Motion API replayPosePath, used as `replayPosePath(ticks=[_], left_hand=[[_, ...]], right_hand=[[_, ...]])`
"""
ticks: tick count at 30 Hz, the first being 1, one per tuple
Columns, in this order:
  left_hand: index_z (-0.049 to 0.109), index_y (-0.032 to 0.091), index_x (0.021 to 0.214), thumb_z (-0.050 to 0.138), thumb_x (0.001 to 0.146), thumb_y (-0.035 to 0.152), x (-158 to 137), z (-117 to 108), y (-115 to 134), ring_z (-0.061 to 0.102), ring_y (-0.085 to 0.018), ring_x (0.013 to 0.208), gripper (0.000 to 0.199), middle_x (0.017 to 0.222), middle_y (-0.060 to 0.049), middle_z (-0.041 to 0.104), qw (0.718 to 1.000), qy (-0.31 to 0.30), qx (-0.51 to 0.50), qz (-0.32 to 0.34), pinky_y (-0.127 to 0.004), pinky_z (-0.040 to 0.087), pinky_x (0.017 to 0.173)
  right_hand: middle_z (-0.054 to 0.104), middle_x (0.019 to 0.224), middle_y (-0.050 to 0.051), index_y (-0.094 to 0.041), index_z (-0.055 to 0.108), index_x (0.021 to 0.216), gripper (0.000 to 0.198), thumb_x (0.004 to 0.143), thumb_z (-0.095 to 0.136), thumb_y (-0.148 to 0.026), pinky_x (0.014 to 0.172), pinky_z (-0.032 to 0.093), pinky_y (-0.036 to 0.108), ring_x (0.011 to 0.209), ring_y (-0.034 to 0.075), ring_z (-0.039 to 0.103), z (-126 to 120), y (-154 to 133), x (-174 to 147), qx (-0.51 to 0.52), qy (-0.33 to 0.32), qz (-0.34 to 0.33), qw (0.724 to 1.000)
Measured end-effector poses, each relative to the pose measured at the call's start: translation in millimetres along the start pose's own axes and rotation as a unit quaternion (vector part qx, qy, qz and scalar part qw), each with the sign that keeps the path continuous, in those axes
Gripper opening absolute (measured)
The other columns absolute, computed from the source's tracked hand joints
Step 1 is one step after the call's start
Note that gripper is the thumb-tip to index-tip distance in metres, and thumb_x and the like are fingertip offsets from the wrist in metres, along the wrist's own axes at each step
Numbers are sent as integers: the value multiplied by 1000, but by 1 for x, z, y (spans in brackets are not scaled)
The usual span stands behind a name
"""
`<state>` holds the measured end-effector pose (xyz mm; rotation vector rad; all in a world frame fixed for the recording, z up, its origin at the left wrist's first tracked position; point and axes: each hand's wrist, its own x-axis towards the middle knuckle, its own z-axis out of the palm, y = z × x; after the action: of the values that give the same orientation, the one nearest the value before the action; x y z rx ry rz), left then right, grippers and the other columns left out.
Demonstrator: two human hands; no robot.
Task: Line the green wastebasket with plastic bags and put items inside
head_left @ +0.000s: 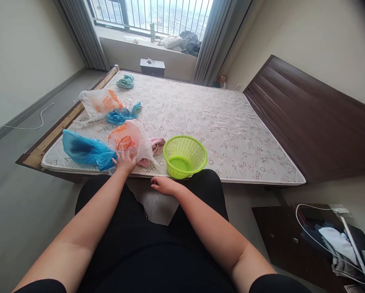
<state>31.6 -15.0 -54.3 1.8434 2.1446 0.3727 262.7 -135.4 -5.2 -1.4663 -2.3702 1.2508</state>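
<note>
My left hand [125,163] rests with spread fingers where a tied blue plastic bag [86,148] meets a white plastic bag with orange print [130,140]. A dark shape shows through the blue bag. A thin red loop [124,143] lies against the white bag, just above my fingers. Partly under that bag is a pink cloth [157,145]. My right hand [164,186] hovers at the mattress's front edge, fingers loosely bent and a little apart, with nothing visible in it. Just beyond it stands a green plastic basket [185,156], with no contents visible.
Farther back on the mattress [237,134] lie another white-and-orange bag [98,103], a crumpled blue bag [121,115] and a teal cloth bundle [126,81]. A wooden bed rail [48,142] borders the left side; a dark headboard [316,118] stands right. Clothes [337,244] sit at lower right.
</note>
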Motion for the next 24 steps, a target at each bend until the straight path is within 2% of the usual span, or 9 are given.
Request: replayPosePath(ticks=[3, 5, 8, 10, 16, 19, 24], left_hand=[[49, 19, 145, 54, 90, 43, -16, 5, 22, 16, -39, 152, 60, 159, -16, 37, 994, 19, -20, 103, -62, 17, 119], [54, 19, 138, 54, 91, 40, -23, 9, 32, 25, -35, 150, 52, 153, -15, 45, 987, 36, -29, 156, -55, 22, 119], [62, 19, 124, 54, 91, 35, -30, 17, 40, 39, -30, 141, 37, 142, -14, 55, 977, 47, -35, 206, -46, 28, 118], [64, 20, 115, 55, 91, 33, -34, 23, 42, 45, -29, 135, 29, 135, -13, 58, 975, 39, -30, 217, -43, 30, 116], [66, 19, 108, 54, 91, 28, -43, 38, 42, 52, -29, 124, 23, 124, -14, 63, 971, 2, -34, 235, -41, 38, 110], [65, 18, 112, 54, 91, 27, -43, 37, 39, 54, -29, 121, 25, 121, -14, 63, 976, 5, -45, 214, -40, 40, 108], [60, 14, 118, 53, 89, 22, -40, 28, 29, 61, -28, 110, 31, 114, -16, 66, 989, -21, -76, 122, -40, 46, 99]], right_hand=[[68, 127, 16, -15, 61, 132, 48, 93, 62, -42, 93, 52, 39, 116, 31, 66, 9, 1, -1, -79, -160, 28, 984], [67, 129, 16, -16, 61, 134, 50, 93, 60, -45, 94, 52, 39, 119, 31, 64, 14, 1, -1, -102, -203, 35, 973], [66, 132, 15, -17, 59, 136, 50, 95, 58, -46, 95, 52, 38, 121, 30, 64, 17, 3, 0, -102, -188, 32, 976], [65, 132, 16, -17, 59, 136, 50, 95, 58, -45, 95, 52, 38, 121, 30, 64, 16, 7, 1, -104, -171, 39, 979], [65, 133, 17, -15, 60, 134, 48, 95, 59, -43, 95, 51, 39, 121, 32, 63, 13, 17, 0, -112, -160, 62, 979], [64, 133, 18, -15, 59, 135, 49, 95, 58, -44, 96, 50, 40, 122, 33, 63, 14, 15, -1, -115, -168, 56, 977], [63, 135, 17, -15, 56, 139, 53, 95, 57, -45, 98, 50, 40, 124, 32, 62, 16, 8, -3, -120, -170, 50, 977]])
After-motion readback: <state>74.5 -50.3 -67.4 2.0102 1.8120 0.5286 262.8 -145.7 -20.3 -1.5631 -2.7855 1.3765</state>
